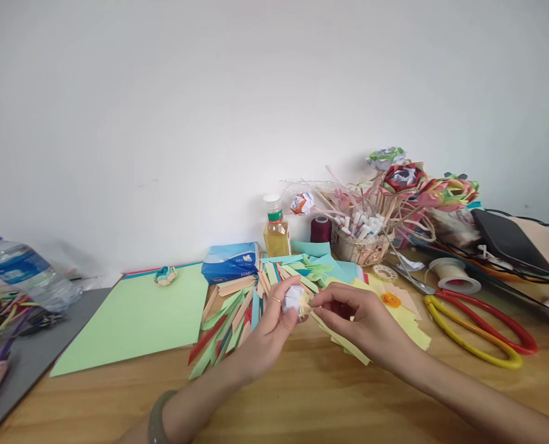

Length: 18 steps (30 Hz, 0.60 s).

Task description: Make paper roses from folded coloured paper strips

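Observation:
Between my hands is a small white and pale yellow folded paper piece (294, 298). The fingers and thumb of my left hand (274, 324) wrap round its white part. On its right side, the thumb and forefinger of my right hand (348, 308) pinch the pale yellow edge. Folded paper strips (235, 317) in green, peach, red and blue lie behind and left of my left hand. Yellow paper sheets (406, 320) lie under and beyond my right hand, with a small orange paper coil (391, 300) on them.
Green sheets (149, 320) bear a small paper flower (165, 275). Behind stand a blue tissue pack (231, 262), a bottle (277, 234) and a basket (360, 250) of pens and paper flowers. Large red and yellow scissors (478, 327) lie right. A water bottle (29, 274) lies left.

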Available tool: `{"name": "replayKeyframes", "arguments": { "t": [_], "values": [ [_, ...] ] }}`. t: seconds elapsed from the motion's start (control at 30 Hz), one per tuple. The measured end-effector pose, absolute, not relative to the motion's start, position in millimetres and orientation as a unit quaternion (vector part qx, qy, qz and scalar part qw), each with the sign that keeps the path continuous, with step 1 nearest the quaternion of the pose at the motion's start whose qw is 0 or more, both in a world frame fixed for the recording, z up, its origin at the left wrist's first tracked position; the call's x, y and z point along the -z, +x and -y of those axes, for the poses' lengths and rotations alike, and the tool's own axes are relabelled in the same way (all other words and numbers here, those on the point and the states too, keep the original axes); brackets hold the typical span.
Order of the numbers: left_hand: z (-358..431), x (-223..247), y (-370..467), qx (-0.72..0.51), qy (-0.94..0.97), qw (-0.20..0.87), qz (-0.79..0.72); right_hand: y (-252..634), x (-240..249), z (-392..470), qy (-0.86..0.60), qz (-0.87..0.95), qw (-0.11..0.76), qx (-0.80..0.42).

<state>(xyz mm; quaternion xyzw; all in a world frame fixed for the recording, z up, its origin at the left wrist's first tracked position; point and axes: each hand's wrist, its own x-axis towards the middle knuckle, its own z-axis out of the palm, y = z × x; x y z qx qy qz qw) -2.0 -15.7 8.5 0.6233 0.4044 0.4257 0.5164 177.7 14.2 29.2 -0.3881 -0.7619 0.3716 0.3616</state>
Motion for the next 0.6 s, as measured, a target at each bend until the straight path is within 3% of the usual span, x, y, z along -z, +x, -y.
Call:
{"name": "replayKeyframes", "arguments": {
  "t": [0.33, 0.6],
  "values": [
    [16.8, -5.8, 0.4, -0.415, 0.735, 0.353, -0.404, 174.8, -29.7, -11.4, -0.388, 0.738, 0.350, -0.427],
    [18.5, -7.0, 3.7, -0.423, 0.737, 0.348, -0.395, 174.2, -27.6, -12.7, -0.393, 0.760, 0.340, -0.390]
  ]
}}
